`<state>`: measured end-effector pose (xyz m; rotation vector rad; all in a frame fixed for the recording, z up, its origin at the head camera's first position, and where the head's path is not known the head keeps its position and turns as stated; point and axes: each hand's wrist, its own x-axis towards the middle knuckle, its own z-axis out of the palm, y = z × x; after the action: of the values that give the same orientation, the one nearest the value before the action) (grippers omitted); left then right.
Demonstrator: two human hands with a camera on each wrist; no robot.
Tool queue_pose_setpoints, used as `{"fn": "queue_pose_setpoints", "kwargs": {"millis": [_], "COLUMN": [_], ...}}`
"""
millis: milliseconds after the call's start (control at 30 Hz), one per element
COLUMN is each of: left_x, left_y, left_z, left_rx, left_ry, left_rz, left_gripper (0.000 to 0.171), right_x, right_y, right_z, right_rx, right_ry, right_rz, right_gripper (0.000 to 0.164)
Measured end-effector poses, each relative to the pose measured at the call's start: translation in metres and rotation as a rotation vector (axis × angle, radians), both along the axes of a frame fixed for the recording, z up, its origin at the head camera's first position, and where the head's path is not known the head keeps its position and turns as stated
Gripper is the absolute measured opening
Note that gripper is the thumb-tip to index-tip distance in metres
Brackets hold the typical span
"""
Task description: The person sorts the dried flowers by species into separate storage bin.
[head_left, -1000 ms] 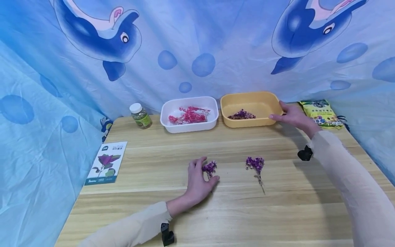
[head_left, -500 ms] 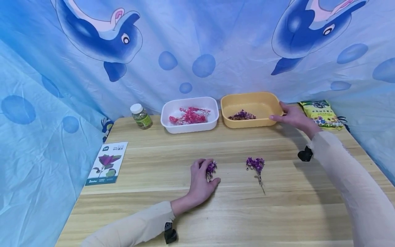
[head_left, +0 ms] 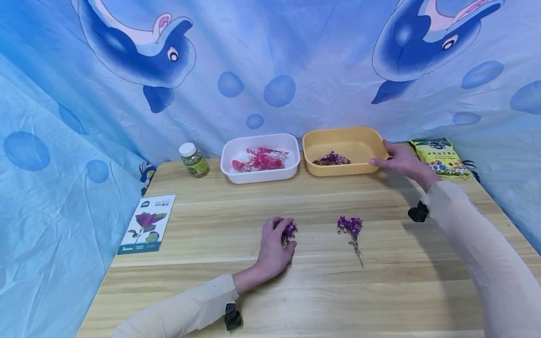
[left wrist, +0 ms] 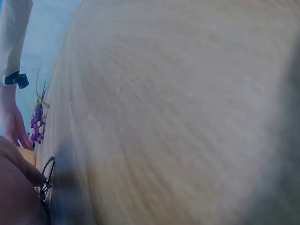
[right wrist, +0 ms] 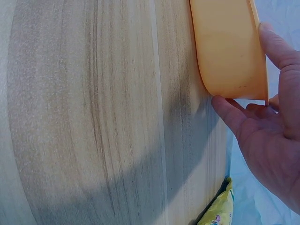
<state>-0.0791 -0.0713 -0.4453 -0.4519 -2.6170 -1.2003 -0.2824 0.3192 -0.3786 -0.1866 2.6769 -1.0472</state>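
Note:
On the wooden table, my left hand (head_left: 272, 253) curls round a small bunch of purple dried flowers (head_left: 290, 230), thumb and fingers close about its stems. Part of that bunch is hidden behind the fingers; thin dark stems (left wrist: 46, 185) show beside the thumb in the left wrist view. My right hand (head_left: 403, 162) grips the right end of a yellow plastic bin (head_left: 338, 170), with its thumb on the rim in the right wrist view. Purple dried flowers (head_left: 331, 158) lie inside this bin. A second purple bunch (head_left: 351, 227) lies on the table between the hands, stems toward the front.
Left of the yellow bin stands a white bin (head_left: 262, 177) with pink dried flowers (head_left: 262, 158). A white-capped jar (head_left: 194, 160) and a flower-printed card (head_left: 147, 224) are on the left. A yellow packet (head_left: 441, 157) lies at back right, before a blue curtain (head_left: 270, 56).
My left hand has shifted slightly right and its thumb and fingers have closed in on the purple bunch. The right hand has stayed on the yellow bin.

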Motion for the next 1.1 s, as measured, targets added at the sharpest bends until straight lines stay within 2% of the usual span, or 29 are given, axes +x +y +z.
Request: {"fn": "queue_pose_setpoints", "kwargs": {"millis": [100, 333, 567, 700, 900, 1100], "left_x": [-0.001, -0.003, -0.006, -0.008, -0.011, -0.016], "left_y": [-0.001, -0.003, -0.007, -0.009, -0.014, -0.017], "left_z": [0.000, 0.001, 0.002, 0.002, 0.005, 0.008], "left_rx": [-0.016, -0.023, -0.042, -0.037, -0.001, 0.047], "left_ry": [0.028, 0.032, 0.069, 0.059, 0.047, 0.076], "left_rz": [-0.009, -0.012, -0.013, -0.021, -0.057, -0.120], "left_gripper": [0.057, 0.055, 0.051, 0.052, 0.053, 0.052], "right_x": [0.000, 0.000, 0.000, 0.001, 0.002, 0.001], "right_y": [0.000, 0.000, 0.001, 0.001, 0.001, 0.000], "right_z": [0.000, -0.001, -0.001, 0.000, 0.001, 0.000], "right_rx": [-0.004, -0.005, 0.005, 0.003, 0.003, -0.003], "right_ry": [-0.005, -0.010, -0.008, -0.008, -0.004, 0.000], "right_rz": [0.001, 0.001, 0.002, 0.005, 0.005, 0.004], "right_gripper": [0.107, 0.107, 0.109, 0.109, 0.109, 0.105]}}
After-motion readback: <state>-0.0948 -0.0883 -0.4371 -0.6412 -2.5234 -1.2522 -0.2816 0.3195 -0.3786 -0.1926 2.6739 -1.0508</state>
